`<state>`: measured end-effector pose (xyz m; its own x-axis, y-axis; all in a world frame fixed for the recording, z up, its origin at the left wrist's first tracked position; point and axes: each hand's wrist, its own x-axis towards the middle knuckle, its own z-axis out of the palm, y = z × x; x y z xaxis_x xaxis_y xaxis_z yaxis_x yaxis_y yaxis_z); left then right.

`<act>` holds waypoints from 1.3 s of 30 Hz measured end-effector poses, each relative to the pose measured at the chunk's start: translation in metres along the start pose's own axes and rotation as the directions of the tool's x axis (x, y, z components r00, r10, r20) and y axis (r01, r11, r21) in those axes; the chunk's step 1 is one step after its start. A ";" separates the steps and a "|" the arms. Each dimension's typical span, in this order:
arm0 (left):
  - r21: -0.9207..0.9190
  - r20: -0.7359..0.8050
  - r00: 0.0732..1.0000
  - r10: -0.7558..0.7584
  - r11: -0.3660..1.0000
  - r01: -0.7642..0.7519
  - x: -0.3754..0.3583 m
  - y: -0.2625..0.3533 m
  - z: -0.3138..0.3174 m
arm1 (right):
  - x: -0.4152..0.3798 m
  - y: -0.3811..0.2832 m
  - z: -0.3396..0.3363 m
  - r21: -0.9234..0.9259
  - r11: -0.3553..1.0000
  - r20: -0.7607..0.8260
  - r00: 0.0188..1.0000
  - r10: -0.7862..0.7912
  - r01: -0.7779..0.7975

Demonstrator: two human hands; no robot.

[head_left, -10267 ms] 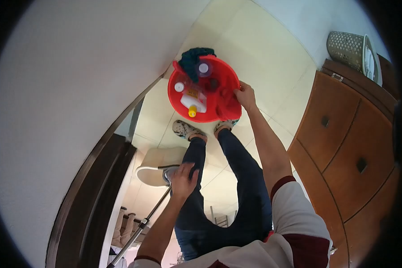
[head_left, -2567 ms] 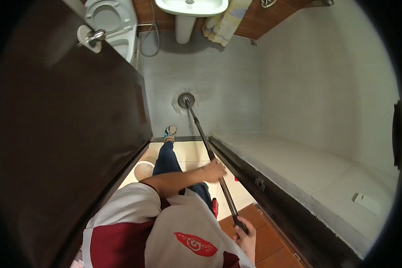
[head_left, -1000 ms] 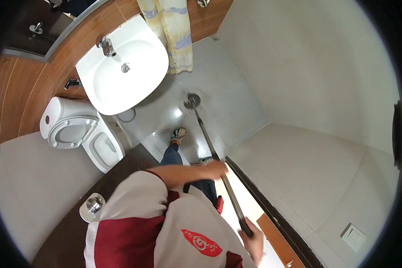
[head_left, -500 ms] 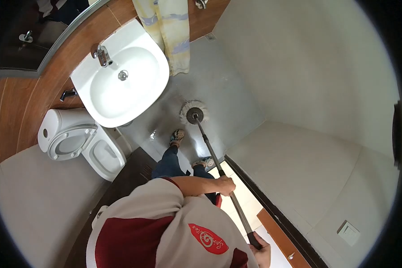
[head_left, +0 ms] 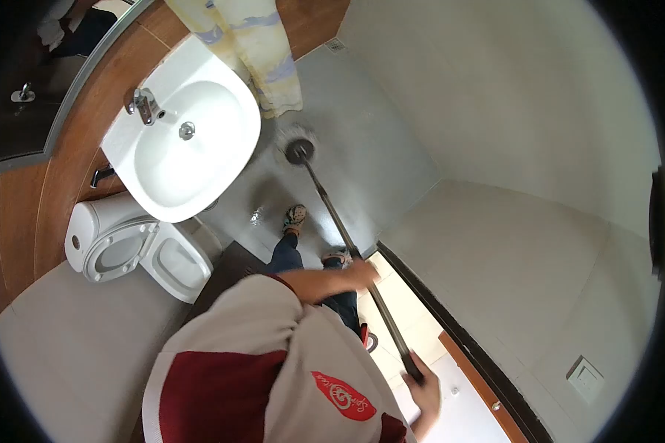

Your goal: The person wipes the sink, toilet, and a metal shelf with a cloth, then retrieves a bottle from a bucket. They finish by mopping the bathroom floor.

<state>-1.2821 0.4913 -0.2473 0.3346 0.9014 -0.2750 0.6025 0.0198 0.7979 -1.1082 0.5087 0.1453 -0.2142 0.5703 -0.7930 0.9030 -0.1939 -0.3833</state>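
A round mop head (head_left: pixel 300 151) with pale strands rests on the grey floor, blurred, at the lower end of a long pole. My left hand (head_left: pixel 360 275), also slightly blurred, is closed around the middle of the mop handle (head_left: pixel 334 214). At the handle's dark top end, my right hand (head_left: pixel 424 390) holds it with the fingers wrapped over the grip. Part of its palm side is hidden. The handle slants from the lower right up to the mop head.
A white washbasin (head_left: pixel 192 140) juts from the wall at upper left, with a toilet (head_left: pixel 118 247) below it. A patterned curtain (head_left: pixel 262 52) hangs near the mop head. My feet stand between the toilet side and a doorway (head_left: pixel 399 310). Pale walls rise at right.
The mop head has moved up and left across the floor, nearer the curtain. My left hand has shifted up and left, my right hand slightly up. The camera view has shifted somewhat.
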 end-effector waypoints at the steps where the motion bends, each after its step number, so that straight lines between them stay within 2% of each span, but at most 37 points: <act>1: -0.010 0.022 0.993 0.118 0.993 -0.118 0.012 0.048 0.009 | -0.031 0.020 -0.024 -0.052 0.999 -0.074 0.997 0.010 -0.014; 2: -0.081 0.077 0.979 0.189 0.980 -0.183 0.023 0.087 0.010 | -0.056 0.018 -0.043 -0.044 0.996 -0.120 0.990 0.074 -0.080; 3: -0.111 0.252 0.946 0.202 0.978 -0.179 0.039 0.121 0.005 | -0.079 0.008 -0.058 -0.026 0.989 -0.173 0.976 0.136 -0.143; 4: -0.120 0.360 0.899 0.251 0.968 -0.222 0.040 0.145 -0.027 | -0.093 -0.021 -0.070 0.009 0.978 -0.163 0.965 0.207 -0.208; 5: -0.125 0.367 0.893 0.260 0.965 -0.229 0.042 0.158 -0.045 | -0.098 -0.042 -0.077 0.045 0.961 -0.143 0.951 0.276 -0.272; 7: -0.185 0.319 0.907 0.274 0.957 -0.224 0.046 0.157 -0.051 | -0.093 -0.018 -0.087 0.098 0.982 -0.133 0.976 0.173 -0.161; 9: -0.160 0.226 0.938 0.263 0.960 -0.231 0.049 0.118 -0.034 | -0.068 0.014 -0.086 0.152 0.984 -0.131 0.984 0.118 -0.098; 10: -0.087 0.227 0.951 0.210 0.977 -0.195 0.050 0.086 -0.028 | -0.046 0.020 -0.080 0.095 0.982 -0.108 0.979 0.174 -0.164; 11: -0.020 0.221 0.963 0.152 0.988 -0.151 0.047 0.053 -0.034 | -0.015 -0.013 -0.069 0.068 0.974 -0.068 0.973 0.220 -0.215; 12: 0.042 0.240 0.971 -0.019 0.999 0.009 0.035 0.025 -0.064 | 0.024 0.029 -0.045 0.124 0.991 -0.049 0.998 -0.049 0.054; 13: 0.127 0.174 0.963 -0.206 0.974 0.185 0.021 0.001 -0.095 | 0.067 0.028 -0.023 0.157 0.985 0.075 0.993 -0.088 0.075; 14: 0.256 0.125 0.967 -0.220 0.949 0.183 0.024 -0.063 -0.079 | 0.106 0.018 0.002 0.120 0.965 0.082 0.967 -0.243 0.232; 15: 0.365 -0.016 0.955 -0.295 0.888 0.280 0.016 -0.094 -0.098 | 0.139 -0.005 0.020 0.071 0.981 0.145 0.972 -0.187 0.178; 16: 0.482 -0.073 0.903 -0.424 0.777 0.404 0.016 -0.105 -0.127 | 0.167 -0.029 0.032 0.028 0.976 0.134 0.966 -0.220 0.218; 18: 0.507 -0.177 0.852 -0.493 0.696 0.509 0.030 -0.132 -0.155 | 0.186 -0.036 0.031 0.021 0.961 0.100 0.956 -0.276 0.275; 20: 0.525 -0.082 0.887 -0.454 0.737 0.426 0.063 -0.115 -0.144 | 0.186 -0.019 0.008 0.059 0.955 0.050 0.954 -0.295 0.292; 21: 0.392 -0.010 0.875 -0.484 0.803 0.449 0.076 -0.054 -0.155 | 0.169 -0.003 -0.017 0.056 0.980 0.058 0.979 -0.196 0.193; 22: 0.291 0.016 0.937 -0.348 0.898 0.329 0.097 -0.044 -0.110 | 0.144 0.017 -0.044 0.023 0.993 0.048 0.992 -0.120 0.119; 23: 0.083 -0.080 0.984 -0.157 0.983 0.163 0.121 -0.045 -0.033 | 0.113 0.039 -0.067 0.123 0.985 -0.012 0.993 -0.119 0.120; 24: 0.092 -0.018 0.991 -0.129 0.987 0.130 0.142 0.010 -0.011 | 0.077 0.055 -0.090 0.102 0.994 -0.048 0.998 -0.027 0.032; 25: -0.135 -0.006 1.000 0.028 0.990 -0.029 0.153 0.060 -0.007 | 0.043 0.047 -0.112 0.097 0.983 -0.084 0.982 0.167 -0.158; 26: -0.108 0.058 0.989 0.136 0.986 -0.129 0.172 0.095 0.014 | 0.015 0.054 -0.127 0.073 0.987 -0.169 0.973 0.155 -0.144; 27: -0.164 0.097 0.961 0.258 0.957 -0.240 0.176 0.129 -0.010 | 0.000 0.034 -0.140 0.139 0.970 -0.179 0.958 0.224 -0.201; 29: -0.135 0.359 0.880 0.311 0.950 -0.280 0.199 0.161 -0.033 | -0.020 0.010 -0.157 0.256 0.924 -0.205 0.919 0.338 -0.283; 32: -0.158 0.334 0.879 0.340 0.940 -0.304 0.204 0.143 -0.071 | -0.006 -0.034 -0.172 0.298 0.909 -0.171 0.921 0.350 -0.290; 34: -0.156 0.316 0.896 0.312 0.949 -0.275 0.199 0.093 -0.104 | 0.033 -0.077 -0.175 0.278 0.921 -0.096 0.945 0.311 -0.275; 35: -0.179 0.288 0.926 0.242 0.964 -0.196 0.191 0.061 -0.135 | 0.056 -0.103 -0.176 0.268 0.926 -0.057 0.955 0.291 -0.266; 37: -0.175 0.137 0.983 0.120 0.980 -0.095 0.171 -0.004 -0.209 | 0.118 -0.139 -0.162 -0.062 0.998 -0.112 0.994 0.004 -0.011; 38: -0.142 0.134 0.986 0.095 0.987 -0.076 0.170 -0.042 -0.237 | 0.150 -0.162 -0.157 -0.107 0.991 -0.091 0.992 -0.092 0.082; 39: -0.117 0.058 0.998 0.017 0.993 -0.011 0.170 -0.083 -0.252 | 0.180 -0.185 -0.152 -0.150 0.974 -0.065 0.981 -0.182 0.170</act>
<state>-1.4576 0.7520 -0.2255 0.3865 0.8749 -0.2917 0.5102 0.0606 0.8579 -1.2577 0.7683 0.1457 -0.3498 0.6470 -0.6776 0.8989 0.0281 -0.4372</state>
